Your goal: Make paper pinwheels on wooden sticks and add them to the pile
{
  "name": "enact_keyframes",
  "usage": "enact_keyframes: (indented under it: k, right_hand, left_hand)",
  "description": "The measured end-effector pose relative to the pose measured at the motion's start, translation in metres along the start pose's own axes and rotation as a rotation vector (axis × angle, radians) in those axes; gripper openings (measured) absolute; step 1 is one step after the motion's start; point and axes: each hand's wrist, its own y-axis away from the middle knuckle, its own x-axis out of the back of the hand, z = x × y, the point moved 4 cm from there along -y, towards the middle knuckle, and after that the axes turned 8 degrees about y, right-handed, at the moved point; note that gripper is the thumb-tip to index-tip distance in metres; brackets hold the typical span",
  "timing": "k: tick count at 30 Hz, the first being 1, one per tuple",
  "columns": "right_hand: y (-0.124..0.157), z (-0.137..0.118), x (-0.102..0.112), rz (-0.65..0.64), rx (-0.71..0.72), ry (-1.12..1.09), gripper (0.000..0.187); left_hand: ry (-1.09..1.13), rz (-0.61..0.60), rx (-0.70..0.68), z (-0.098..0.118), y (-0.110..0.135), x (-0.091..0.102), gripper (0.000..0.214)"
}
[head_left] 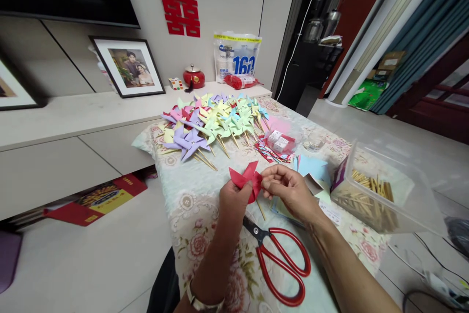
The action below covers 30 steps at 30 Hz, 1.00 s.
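Observation:
A red paper pinwheel is held above the flowered tablecloth, with a thin wooden stick slanting down below it. My left hand grips it from the left, thumb pressed near its centre. From the right, my right hand pinches the pinwheel's right blade between thumb and fingertips. Just below my hands lie scissors with red handles, their blades partly hidden by my left wrist. Behind the hands, many finished pinwheels in purple, green, yellow, pink and blue lie heaped on their sticks.
A clear plastic box of short wooden sticks stands at the right. Coloured paper sheets lie beside it, partly under my right arm. A plastic packet rests behind them. A white cabinet holding a framed photo runs along the wall.

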Motion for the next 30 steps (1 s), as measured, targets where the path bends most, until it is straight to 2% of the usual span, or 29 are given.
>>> enact_keyframes:
  k: [2,11,17,20,23,26,30]
  right_hand:
    - [-0.001,0.005,-0.001,0.009,0.005,-0.041,0.025]
    - [0.006,0.025,0.007,0.05,0.054,-0.079,0.017]
    - [0.011,0.022,0.007,0.109,0.106,0.13,0.013]
    - [0.014,0.015,0.008,0.159,0.214,0.353,0.007]
    - [0.016,0.007,0.008,0.202,0.355,0.565,0.012]
    - [0.017,0.003,0.008,0.24,0.402,0.598,0.011]
    - [0.015,0.006,0.007,0.196,0.327,0.495,0.01]
  left_hand:
    - [0.005,-0.002,0.007,0.001,0.0,-0.001,0.021]
    - [-0.057,-0.023,-0.026,0.0,0.002,-0.002,0.019]
    - [-0.138,-0.025,-0.098,0.009,0.007,-0.005,0.017]
    - [-0.117,-0.035,-0.097,0.014,0.011,-0.008,0.016]
    - [-0.086,-0.045,-0.071,0.015,0.012,-0.01,0.017]
    - [-0.069,-0.062,-0.055,0.013,0.012,-0.011,0.018]
    - [-0.071,-0.082,-0.065,0.011,0.012,-0.012,0.019]
